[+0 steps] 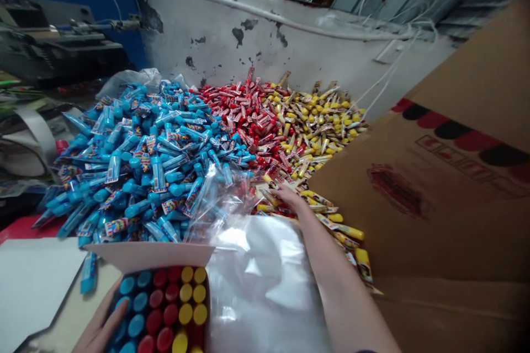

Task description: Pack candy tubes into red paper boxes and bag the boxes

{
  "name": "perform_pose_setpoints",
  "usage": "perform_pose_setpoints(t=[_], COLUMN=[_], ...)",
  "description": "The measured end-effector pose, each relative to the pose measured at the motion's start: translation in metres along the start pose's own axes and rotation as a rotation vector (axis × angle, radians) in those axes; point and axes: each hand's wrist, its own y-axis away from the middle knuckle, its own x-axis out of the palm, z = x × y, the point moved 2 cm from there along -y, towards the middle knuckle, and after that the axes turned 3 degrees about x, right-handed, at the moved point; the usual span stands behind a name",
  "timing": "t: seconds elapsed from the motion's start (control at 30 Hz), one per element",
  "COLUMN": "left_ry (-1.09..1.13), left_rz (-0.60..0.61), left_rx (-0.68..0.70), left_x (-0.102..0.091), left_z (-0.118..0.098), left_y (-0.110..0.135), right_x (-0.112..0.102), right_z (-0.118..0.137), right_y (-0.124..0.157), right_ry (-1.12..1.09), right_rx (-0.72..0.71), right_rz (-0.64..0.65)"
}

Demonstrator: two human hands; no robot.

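Nearest of all sits an open box (155, 255) at the foot of the head view, its pale flap standing up along the far edge and its inside packed with upright tubes, showing two columns each of blue caps (141, 301), red caps (170, 314) and yellow caps (200, 293). From where I stand, the left hand (99, 322) grips the box by its left side, a digit bent over the rim beside the blue caps. Just beyond that hand a loose blue tube (88, 274) lies near a white board (37, 278). Glossy clear plastic (265, 276) spreads to the right of the box, with crumpled film (215, 196) behind it. Across this the right arm stretches forward, and the right hand (287, 196) is among the nearer yellow-capped tubes, its fingers at one yellow-capped tube (270, 181); I cannot tell whether they have closed on it. Behind rises one broad heap in three colours: a blue pile (165, 138) on the left, a red pile (252, 116) in the middle, a yellow pile (321, 116) on the right. A big cardboard carton (439, 171), printed with a red-and-black scalloped band, leans in at the right, and a grey wall (215, 27) with flaking paint closes off the back.
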Motion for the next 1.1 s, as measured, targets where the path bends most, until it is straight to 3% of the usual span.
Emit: perform_pose_setpoints(t=[0.2,0.4,0.53,0.67,0.9,1.1], left_ry=[0.163,0.249,0.256,0.280,0.287,0.289], left_rz=[0.037,0.009,0.015,0.048,0.041,0.092], left_rx=[-0.075,-0.033,0.015,0.057,0.090,0.095], left_x=[-0.018,-0.032,-0.033,-0.029,-0.028,-0.020], left_z=[-0.008,-0.018,-0.022,-0.021,-0.015,-0.010], left_y=[0.001,0.015,0.024,0.028,0.035,0.043], right_x=[0.025,0.080,0.116,0.137,0.161,0.209], right_z=[0.006,0.006,0.012,0.013,0.001,-0.018], right_y=[0.093,0.218,0.278,0.304,0.317,0.325], right_ry=[-0.501,-0.922,-0.964,-0.908,-0.839,-0.587], right_rx=[-0.112,-0.221,-0.256,-0.256,-0.223,-0.260], right_rz=[-0.078,-0.016,0.024,-0.071,-0.183,-0.214])
